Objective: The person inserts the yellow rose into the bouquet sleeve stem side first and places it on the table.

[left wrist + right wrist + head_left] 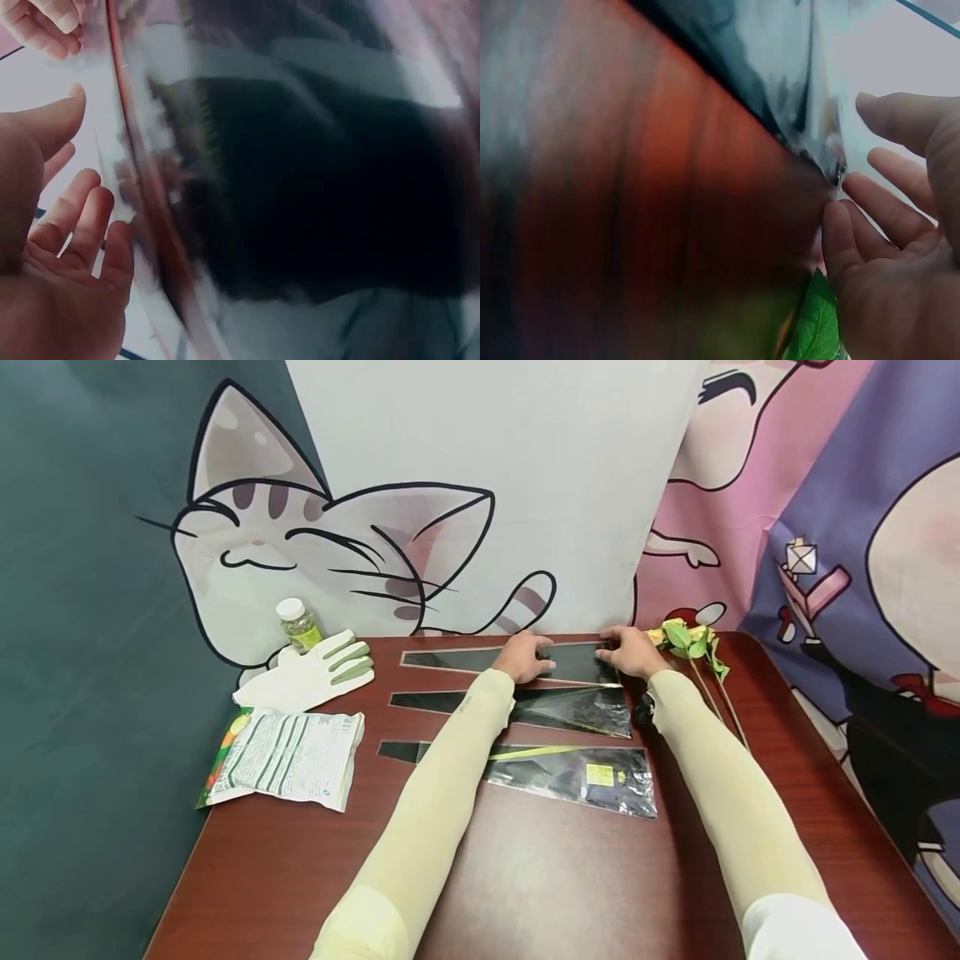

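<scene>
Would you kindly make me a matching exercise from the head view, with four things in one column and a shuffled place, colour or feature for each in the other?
Things
1. Jar
2. Glove
3. Farthest sleeve
4. Flowers

Places, colours or features
A. Just to the right of the right hand
B. White lid
C. By the left hand
D. White, with green on the fingers

Right pairs
1-B
2-D
3-C
4-A
</scene>
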{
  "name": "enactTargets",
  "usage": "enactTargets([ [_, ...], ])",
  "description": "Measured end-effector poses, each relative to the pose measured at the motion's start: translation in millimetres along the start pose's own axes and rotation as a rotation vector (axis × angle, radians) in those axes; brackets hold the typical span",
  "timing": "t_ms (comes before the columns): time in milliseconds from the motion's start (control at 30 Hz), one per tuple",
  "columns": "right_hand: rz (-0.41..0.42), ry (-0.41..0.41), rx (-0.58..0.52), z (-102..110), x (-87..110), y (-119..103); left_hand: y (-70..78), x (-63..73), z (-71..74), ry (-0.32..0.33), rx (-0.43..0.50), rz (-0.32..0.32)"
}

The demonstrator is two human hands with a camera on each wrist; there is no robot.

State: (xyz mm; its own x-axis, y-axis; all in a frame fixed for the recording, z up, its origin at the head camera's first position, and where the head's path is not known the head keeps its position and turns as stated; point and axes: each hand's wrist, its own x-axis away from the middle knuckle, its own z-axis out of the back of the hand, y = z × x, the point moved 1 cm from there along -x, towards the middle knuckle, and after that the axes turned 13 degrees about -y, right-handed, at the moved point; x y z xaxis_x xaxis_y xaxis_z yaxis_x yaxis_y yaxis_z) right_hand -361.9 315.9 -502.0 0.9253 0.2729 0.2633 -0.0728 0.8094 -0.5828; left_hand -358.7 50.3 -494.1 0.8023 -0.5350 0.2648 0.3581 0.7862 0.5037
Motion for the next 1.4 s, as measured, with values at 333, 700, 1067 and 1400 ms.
enactTargets([
  [333,-0.001,-0.011,0.053,-6.7,-1.3,-3.6,-4.0,-7.2,-7.0,-0.013,-0.039,0.054],
  [700,0.03,0.028,0.029,-9.4,-1.9,-3.0,-4.9,-9.4,-12.1,-0.008,-0.03,0.051],
  [1067,0.076,0.103,-0.165,-0.7,18.4,-11.5,-8.2,-18.0,-11.5,-0.023,-0.021,0.072],
  [1400,0.036,0.115,-0.377,3.8,31.9,1.5,-4.8,-12.6,-8.1,-0.016,-0.037,0.063],
])
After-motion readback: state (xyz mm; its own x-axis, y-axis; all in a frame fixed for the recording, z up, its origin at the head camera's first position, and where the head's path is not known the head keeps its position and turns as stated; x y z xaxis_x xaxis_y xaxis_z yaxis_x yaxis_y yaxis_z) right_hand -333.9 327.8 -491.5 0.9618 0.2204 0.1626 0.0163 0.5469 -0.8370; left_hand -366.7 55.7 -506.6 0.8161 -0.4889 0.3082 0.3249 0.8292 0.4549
